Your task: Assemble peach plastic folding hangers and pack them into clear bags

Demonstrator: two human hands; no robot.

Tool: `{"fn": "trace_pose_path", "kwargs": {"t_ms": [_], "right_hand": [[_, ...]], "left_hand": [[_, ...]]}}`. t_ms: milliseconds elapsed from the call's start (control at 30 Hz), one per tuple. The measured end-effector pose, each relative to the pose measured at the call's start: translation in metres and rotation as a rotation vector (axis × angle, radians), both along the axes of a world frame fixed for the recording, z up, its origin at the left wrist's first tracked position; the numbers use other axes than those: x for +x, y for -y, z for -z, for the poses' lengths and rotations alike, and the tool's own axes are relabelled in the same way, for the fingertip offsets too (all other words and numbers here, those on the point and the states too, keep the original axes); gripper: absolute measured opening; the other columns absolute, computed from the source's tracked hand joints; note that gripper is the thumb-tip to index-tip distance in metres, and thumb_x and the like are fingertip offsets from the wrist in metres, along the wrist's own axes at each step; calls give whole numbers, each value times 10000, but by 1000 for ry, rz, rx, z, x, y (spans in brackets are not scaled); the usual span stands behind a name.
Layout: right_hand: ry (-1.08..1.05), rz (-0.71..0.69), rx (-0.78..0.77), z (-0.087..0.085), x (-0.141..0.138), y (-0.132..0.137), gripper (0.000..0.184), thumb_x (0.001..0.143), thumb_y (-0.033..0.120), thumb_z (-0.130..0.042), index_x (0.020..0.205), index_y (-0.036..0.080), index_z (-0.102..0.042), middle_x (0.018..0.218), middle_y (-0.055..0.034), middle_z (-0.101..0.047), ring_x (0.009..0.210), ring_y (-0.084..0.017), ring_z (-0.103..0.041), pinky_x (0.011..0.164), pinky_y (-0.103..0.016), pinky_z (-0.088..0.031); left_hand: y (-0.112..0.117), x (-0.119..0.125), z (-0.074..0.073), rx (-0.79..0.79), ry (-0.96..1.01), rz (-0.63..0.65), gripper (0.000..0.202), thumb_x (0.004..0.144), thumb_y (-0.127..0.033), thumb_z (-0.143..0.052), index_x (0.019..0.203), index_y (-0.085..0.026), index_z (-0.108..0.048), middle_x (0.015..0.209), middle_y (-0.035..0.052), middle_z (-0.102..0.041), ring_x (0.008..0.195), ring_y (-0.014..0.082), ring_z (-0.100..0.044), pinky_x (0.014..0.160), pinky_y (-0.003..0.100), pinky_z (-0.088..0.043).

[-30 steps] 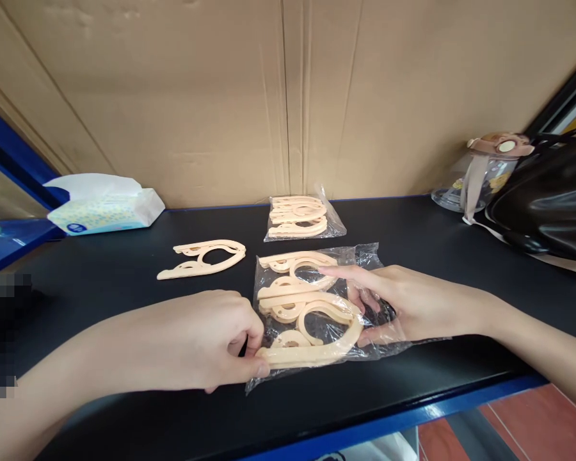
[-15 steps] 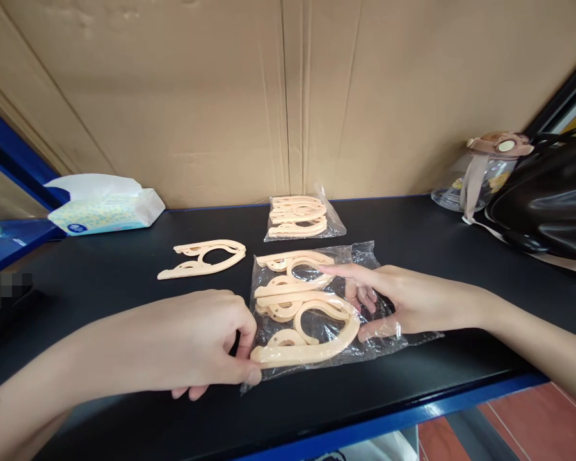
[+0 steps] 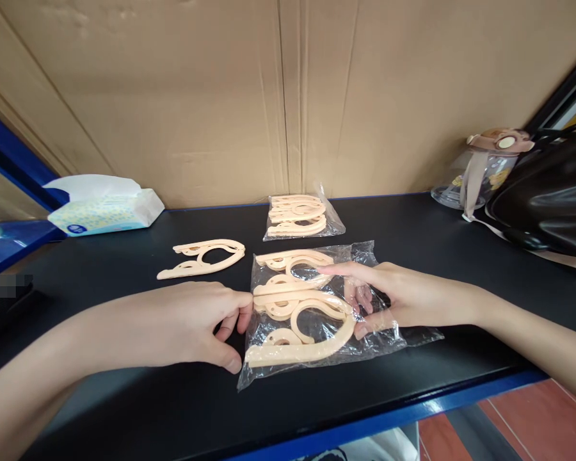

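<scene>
Flat on the black table lies a clear plastic bag (image 3: 384, 339) with cream folding hangers (image 3: 338, 342) inside, set side by side. My left hand (image 3: 196, 326) is at the bag's left edge, its index fingertip against the hanger ends and its thumb apart from the fingers. From the right, my right hand (image 3: 388, 294) reaches over the bag, index finger stretched across the film and thumb lower down, fingers apart. Some of its fingers show through or behind the plastic. A loose folded hanger (image 3: 230, 260) lies behind my left hand.
A second bag of hangers (image 3: 297, 224) lies at the back against the cardboard (image 3: 196, 96). A tissue pack (image 3: 110, 211) stands back left. At the right are a clear bottle (image 3: 496, 169) with a strap and a black bag (image 3: 552, 198). The table's blue front edge (image 3: 365, 416) runs below.
My left hand has let go of the bag's lower left corner and shifted slightly up and left, thumb spreading away. The nearest hanger slid a little left; my right hand barely moved.
</scene>
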State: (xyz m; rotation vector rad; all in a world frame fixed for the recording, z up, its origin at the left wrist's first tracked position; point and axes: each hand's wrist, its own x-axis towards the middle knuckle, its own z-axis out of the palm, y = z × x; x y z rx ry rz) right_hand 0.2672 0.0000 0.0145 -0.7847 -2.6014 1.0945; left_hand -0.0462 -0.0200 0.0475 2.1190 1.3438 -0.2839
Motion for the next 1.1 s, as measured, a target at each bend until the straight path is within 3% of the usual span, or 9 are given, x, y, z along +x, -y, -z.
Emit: {"fn": "trace_pose_path", "kwargs": {"t_ms": [200, 433, 567, 667, 800, 967, 1033, 1100], "right_hand": [[44, 18, 141, 2, -2, 1, 827, 799, 396, -700, 1468, 363, -214, 858, 42, -543, 732, -125, -548, 667, -242, -471], [43, 9, 157, 3, -2, 1, 843, 788, 377, -716, 1467, 367, -217, 859, 45, -541, 741, -123, -553, 669, -233, -474], [39, 14, 170, 3, -2, 1, 823, 792, 380, -712, 1461, 356, -232, 849, 43, -542, 738, -125, -555, 666, -233, -471], [38, 18, 172, 3, -3, 2, 795, 810, 391, -692, 1460, 343, -237, 856, 40, -547, 738, -123, -557, 670, -234, -466], [36, 15, 166, 2, -4, 1, 796, 805, 402, -694, 1460, 327, -247, 867, 36, -566, 740, -125, -569, 671, -240, -470], [10, 39, 147, -3, -1, -1, 830, 801, 408, -693, 1480, 311, -225, 824, 51, -610, 679, -108, -575, 640, -229, -480], [-25, 43, 160, -6, 3, -2, 713, 839, 370, -657, 1456, 293, -308, 777, 56, -625, 642, -93, -579, 627, -211, -478], [-64, 32, 193, -9, 6, -4, 516, 882, 326, -609, 1373, 277, -458, 767, 45, -655, 636, -81, -597, 614, -191, -471]], "left_hand": [[5, 7, -8, 26, -45, -3, 280, 664, -441, -714, 792, -267, -535, 631, -62, -552, 548, 128, -466, 441, 256, -251], [11, 16, -22, 23, -111, -7, 270, 654, -394, -718, 799, -262, -533, 645, -54, -555, 567, 137, -477, 455, 257, -264], [11, 14, -18, 51, -98, 11, 256, 656, -399, -725, 803, -271, -559, 643, -55, -567, 574, 140, -495, 462, 256, -274], [11, 10, -13, 77, -76, 25, 182, 651, -356, -727, 709, -261, -583, 660, -49, -589, 584, 133, -506, 462, 236, -290], [14, 7, -13, -59, -32, 48, 93, 650, -235, -704, 594, -262, -635, 621, -60, -602, 517, 91, -500, 416, 193, -283], [14, 14, -30, -293, 17, 85, 83, 672, -337, -724, 642, -260, -711, 585, -29, -627, 518, 113, -546, 402, 192, -307], [10, 16, -36, -225, 140, 67, 138, 721, -373, -682, 663, -250, -706, 592, -27, -630, 525, 113, -542, 440, 189, -357], [1, 13, -39, -8, 254, 23, 199, 764, -425, -636, 708, -242, -688, 655, -29, -648, 567, 114, -545, 499, 188, -399]]}}
